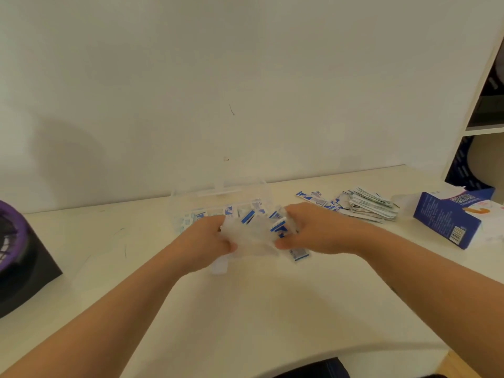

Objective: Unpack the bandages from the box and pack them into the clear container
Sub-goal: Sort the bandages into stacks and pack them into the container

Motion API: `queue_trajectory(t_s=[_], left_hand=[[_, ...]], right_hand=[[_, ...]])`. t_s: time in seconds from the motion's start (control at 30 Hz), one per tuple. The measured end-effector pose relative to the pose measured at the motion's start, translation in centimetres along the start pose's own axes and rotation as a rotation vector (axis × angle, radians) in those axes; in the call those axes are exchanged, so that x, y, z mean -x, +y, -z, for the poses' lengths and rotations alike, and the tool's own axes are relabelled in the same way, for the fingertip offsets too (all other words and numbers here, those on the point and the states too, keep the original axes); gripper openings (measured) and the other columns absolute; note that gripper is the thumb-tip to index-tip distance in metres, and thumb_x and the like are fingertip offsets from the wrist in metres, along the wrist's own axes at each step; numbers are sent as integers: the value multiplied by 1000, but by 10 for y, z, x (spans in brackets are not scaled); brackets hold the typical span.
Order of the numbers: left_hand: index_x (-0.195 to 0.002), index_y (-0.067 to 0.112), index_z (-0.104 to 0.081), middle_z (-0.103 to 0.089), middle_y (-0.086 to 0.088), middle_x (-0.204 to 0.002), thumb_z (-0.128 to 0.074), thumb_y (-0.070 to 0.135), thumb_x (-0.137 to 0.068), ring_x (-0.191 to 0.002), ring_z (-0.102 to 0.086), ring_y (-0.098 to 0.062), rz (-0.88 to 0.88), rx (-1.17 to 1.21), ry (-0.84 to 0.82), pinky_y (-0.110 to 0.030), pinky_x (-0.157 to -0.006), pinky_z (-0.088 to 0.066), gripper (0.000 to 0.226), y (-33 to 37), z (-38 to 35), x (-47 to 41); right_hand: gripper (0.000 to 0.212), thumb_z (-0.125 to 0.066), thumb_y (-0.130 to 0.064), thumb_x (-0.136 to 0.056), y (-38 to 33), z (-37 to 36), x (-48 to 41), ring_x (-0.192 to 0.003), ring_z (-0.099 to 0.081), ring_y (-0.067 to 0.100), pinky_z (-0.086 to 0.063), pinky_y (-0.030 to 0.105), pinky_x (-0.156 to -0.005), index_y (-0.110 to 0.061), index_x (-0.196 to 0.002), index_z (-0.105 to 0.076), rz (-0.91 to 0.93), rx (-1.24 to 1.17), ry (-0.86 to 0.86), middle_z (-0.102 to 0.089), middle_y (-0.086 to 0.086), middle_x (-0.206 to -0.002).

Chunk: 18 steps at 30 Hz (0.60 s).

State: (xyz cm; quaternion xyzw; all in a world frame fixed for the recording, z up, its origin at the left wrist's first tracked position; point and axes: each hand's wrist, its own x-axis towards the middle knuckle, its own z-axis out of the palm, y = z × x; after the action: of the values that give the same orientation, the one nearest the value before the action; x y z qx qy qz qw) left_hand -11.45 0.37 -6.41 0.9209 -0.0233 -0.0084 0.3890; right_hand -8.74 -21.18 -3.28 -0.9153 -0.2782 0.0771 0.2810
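Bandages, a white-and-blue handful blurred in the head view, hang just above the desk between the two hands. The left hand grips the handful's left end, with the thumb curled over its near edge. The right hand grips the right end, its fingers wrapped round the wrappers. Whether a thin plastic sleeve encloses the handful I cannot tell.

The relation that matters is front to back. The clear container lies straight beyond the fingertips, on the far side of the handful and just touching it in the picture, with its lid standing open behind. Its long axis runs left to right, the same way as the handful, so I judge that a short push away from the body, with no turning, would carry the bandages over the rim. The container reaches further to the left than the handful, so the left hand is the nearer to its open middle. Some wrapped strips already lie inside at the left.

A single strip rests on the desk under the right hand. A loose pile lies well to the right, and the blue box lies beyond it. A black and purple object sits at the desk's left edge.
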Motion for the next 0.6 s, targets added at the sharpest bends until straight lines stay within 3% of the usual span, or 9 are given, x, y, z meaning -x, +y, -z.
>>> queue_trajectory(t_s=[0.07, 0.17, 0.33, 0.43, 0.6], left_hand=[[-89, 19, -64, -71, -3, -88, -67, 20, -74, -83, -65, -21, 2, 45, -23, -39, -79, -51, 16, 3, -2, 0], [-81, 30, -57, -68, 4, -82, -68, 10, -82, -79, -65, -15, 48, 183, -45, -28, -71, -50, 22, 2, -7, 0], [-103, 21, -61, -67, -7, -101, -62, 2, -86, -91, -66, -20, 133, 403, -160, -34, -83, -54, 26, -2, -12, 0], [-108, 17, -58, -67, -5, -95, -58, 0, -89, -84, -68, -17, 188, 522, -167, -33, -75, -55, 26, -8, -15, -1], [-109, 12, -56, -65, -7, -89, -49, -3, -93, -73, -67, -17, 271, 752, -163, -31, -66, -57, 23, -8, -19, 0]], right_hand=[[25, -64, -26, -85, -2, -11, -5, -82, -55, 21, -42, 25, -68, -9, -103, -59, -8, 49, -33, -61, 3, -96], [23, -64, -22, -84, 2, -19, -12, -83, -62, 23, -45, 30, -71, -11, -104, -63, -22, -26, -69, -67, 9, -99], [26, -66, -18, -83, 13, -22, -17, -89, -67, 18, -53, 33, -81, -17, -109, -63, -97, -147, -89, -70, 2, -102], [27, -69, -17, -81, 23, -17, -16, -90, -68, 20, -55, 40, -84, -14, -108, -62, -150, -205, -37, -70, 5, -103], [28, -72, -21, -78, 44, 2, -11, -86, -68, 23, -56, 40, -80, -9, -101, -62, -305, -198, 100, -69, 10, -97]])
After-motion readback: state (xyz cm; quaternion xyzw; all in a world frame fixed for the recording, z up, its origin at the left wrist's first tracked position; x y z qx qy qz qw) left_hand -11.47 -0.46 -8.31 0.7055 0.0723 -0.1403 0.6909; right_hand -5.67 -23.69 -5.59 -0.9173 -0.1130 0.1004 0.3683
